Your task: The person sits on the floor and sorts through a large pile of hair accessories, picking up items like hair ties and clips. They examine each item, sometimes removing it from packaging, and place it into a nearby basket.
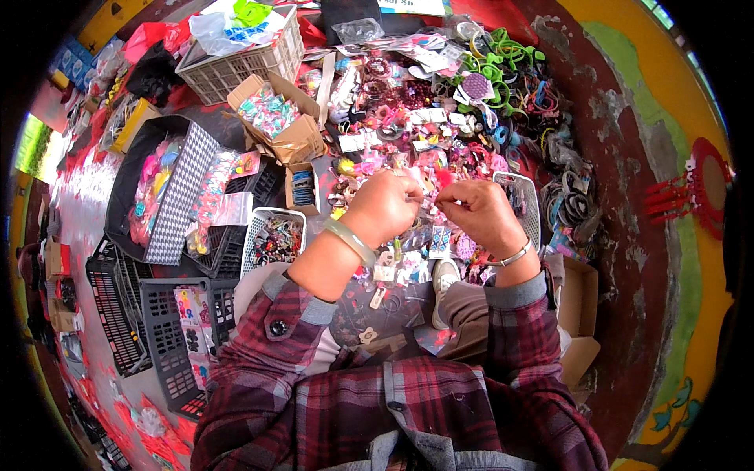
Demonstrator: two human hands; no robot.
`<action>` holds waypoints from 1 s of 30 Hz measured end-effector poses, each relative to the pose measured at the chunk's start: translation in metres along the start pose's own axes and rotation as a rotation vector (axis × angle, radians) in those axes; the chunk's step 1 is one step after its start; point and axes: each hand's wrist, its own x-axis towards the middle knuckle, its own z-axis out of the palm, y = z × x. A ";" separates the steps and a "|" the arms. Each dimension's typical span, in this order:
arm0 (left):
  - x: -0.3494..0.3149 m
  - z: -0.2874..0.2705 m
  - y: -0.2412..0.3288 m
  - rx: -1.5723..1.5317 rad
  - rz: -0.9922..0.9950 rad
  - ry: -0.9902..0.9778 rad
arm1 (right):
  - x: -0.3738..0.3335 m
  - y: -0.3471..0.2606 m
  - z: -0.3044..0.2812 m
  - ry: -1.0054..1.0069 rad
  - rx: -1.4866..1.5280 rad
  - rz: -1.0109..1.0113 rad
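My left hand (383,206), with a pale bangle (351,240) on the wrist, is closed with its fingertips pinched together. Close to its right, my right hand (482,218) pinches thumb against forefinger; a silver bracelet (514,253) circles that wrist. Whatever the fingertips hold is too small to make out. Below both hands spreads a heap of small hair accessories (459,145), mostly pink and red, some on white cards. A blue-and-white patterned packet (439,242) lies just under the gap between the hands.
White baskets stand left (253,250) and right (536,206) of the heap. Green headbands (503,59) lie at the far right. Behind on the left are a cardboard box of packets (298,144) and a large crate (239,71). Further left sit a houndstooth-trimmed bin (174,212) and black baskets (166,330).
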 end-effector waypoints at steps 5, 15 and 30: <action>-0.002 0.001 -0.006 -0.003 -0.059 -0.220 | 0.001 0.003 0.000 -0.081 -0.023 0.039; -0.004 -0.002 -0.005 0.033 -0.143 -0.376 | 0.001 0.013 0.009 -0.128 -0.031 0.077; 0.004 -0.012 -0.003 0.130 -0.221 -0.153 | 0.002 0.007 0.003 0.095 0.490 0.135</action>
